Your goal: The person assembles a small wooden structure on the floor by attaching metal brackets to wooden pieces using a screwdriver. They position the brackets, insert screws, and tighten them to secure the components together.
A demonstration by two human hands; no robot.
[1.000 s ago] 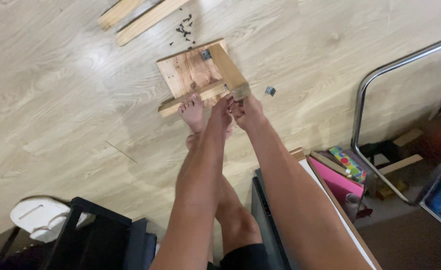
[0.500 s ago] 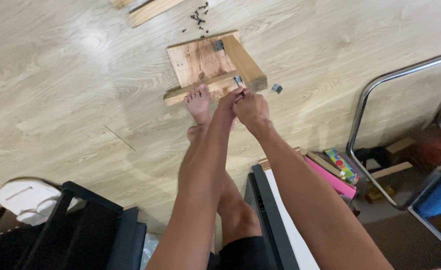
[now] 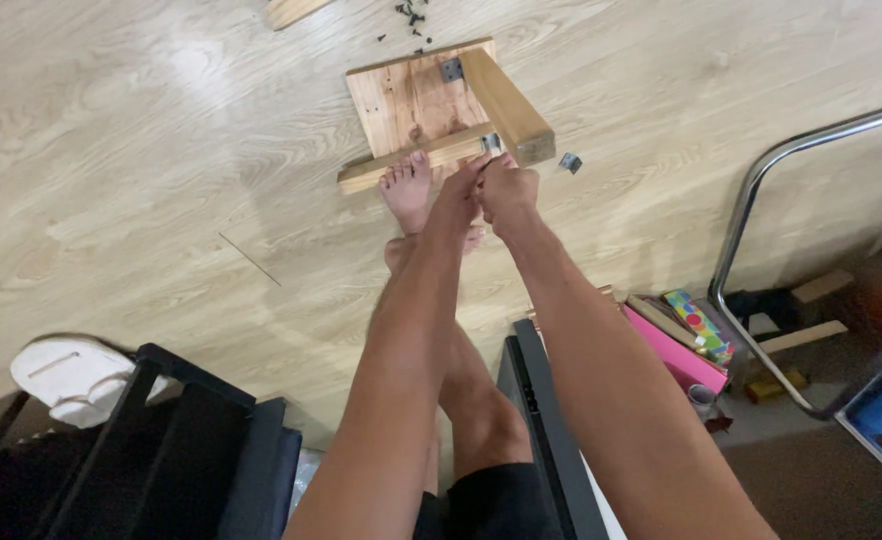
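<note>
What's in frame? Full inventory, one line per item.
wooden assembly: 1, light wood, on floor at top centre
metal bracket: 1, grey, loose, right of assembly
screws: several, dark, scattered above assembly
wood strip: 1, pale, top edge
slipper: 1, white, lower left
pink box: 1, right of legs
metal tube frame: 1, chrome, right
bare foot: 1, against assembly's front rail
left hand: at rail corner
right hand: at rail corner, touching left

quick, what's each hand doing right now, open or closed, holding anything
Left hand: fingers bunched at the metal bracket on the wooden frame; grip cannot be told.
Right hand: curled shut beside it; what it holds cannot be told.
</note>
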